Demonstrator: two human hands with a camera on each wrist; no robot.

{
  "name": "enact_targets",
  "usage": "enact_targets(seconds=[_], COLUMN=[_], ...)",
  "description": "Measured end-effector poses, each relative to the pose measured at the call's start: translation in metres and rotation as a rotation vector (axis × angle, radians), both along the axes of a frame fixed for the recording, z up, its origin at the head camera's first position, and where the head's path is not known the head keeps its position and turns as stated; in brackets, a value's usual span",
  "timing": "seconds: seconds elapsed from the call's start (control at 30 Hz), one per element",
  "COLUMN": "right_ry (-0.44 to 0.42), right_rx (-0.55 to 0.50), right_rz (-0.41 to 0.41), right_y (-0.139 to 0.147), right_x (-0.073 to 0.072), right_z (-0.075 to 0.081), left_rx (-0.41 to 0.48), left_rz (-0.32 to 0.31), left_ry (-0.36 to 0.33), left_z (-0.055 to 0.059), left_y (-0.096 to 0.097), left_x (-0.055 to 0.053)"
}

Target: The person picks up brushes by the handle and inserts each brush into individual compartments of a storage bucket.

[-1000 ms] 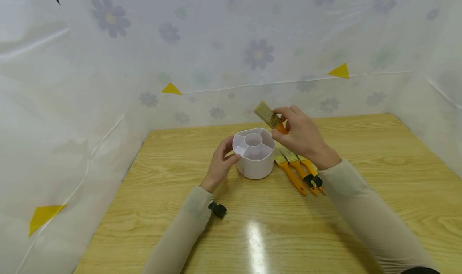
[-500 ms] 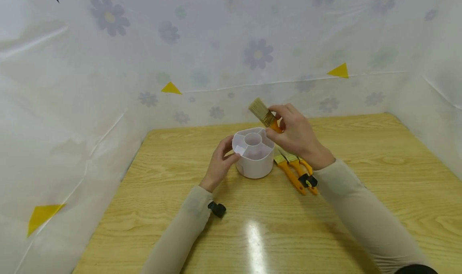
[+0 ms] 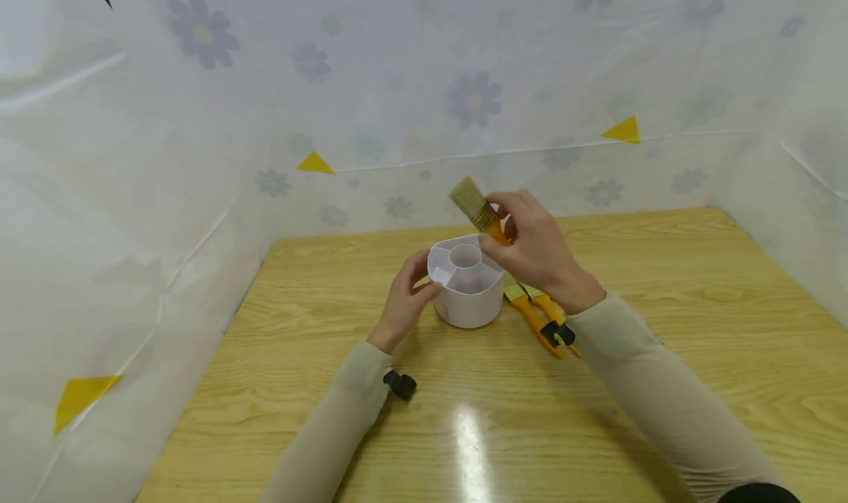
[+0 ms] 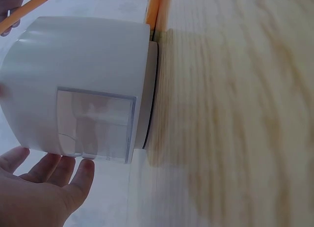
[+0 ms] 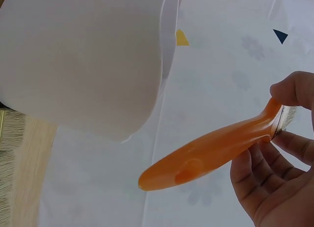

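Note:
A white round desk organizer (image 3: pixel 470 308) with a central ring and divided compartments stands on the table. My left hand (image 3: pixel 402 300) holds its left side, thumb near the front rim; the left wrist view shows the fingertips against the wall beside a clear window (image 4: pixel 95 124). Over the organizer's right rim, my right hand (image 3: pixel 539 245) pinches a paintbrush (image 3: pixel 472 199) around the base of its bristle head. Its bristles point up and left. In the right wrist view the orange handle (image 5: pixel 211 151) extends freely toward the organizer, apart from its wall.
More orange-handled paintbrushes (image 3: pixel 528 315) lie on the wooden table (image 3: pixel 318 326) just right of the organizer, partly hidden by my right arm and its black wrist device (image 3: pixel 558 333). Pale flowered sheeting (image 3: pixel 371 120) walls the back and sides.
My right hand has moved left with the paintbrush, bringing it further over the organizer, and the brush stands a little more upright. My left hand and the organizer stay in place.

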State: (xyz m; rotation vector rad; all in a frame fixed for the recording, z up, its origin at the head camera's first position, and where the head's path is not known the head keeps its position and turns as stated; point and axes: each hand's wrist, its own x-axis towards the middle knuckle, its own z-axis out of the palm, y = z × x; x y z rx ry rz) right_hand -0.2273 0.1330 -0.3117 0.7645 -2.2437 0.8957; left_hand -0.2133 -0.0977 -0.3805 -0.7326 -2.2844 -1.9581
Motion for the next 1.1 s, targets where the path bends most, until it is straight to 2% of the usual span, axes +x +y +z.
enact_targets(seconds=[0.33,0.77,1.1], right_ry=[0.049,0.087,0.108], right_rx=[-0.020,-0.101,-0.125], right_rz=[0.034,0.117,0.139], right_y=[-0.007,-0.014,-0.019], right_x=[0.000,-0.001,-0.001], right_z=[0.004,0.005,0.006], left_rx=[0.003,-0.003,-0.012], left_rz=[0.009,0.005,0.009], left_ry=[-0.001,-0.009,-0.016], left_z=[0.000,0.000,0.000], left_y=[0.001,0.001,0.000], left_x=[0.000,0.001,0.000])
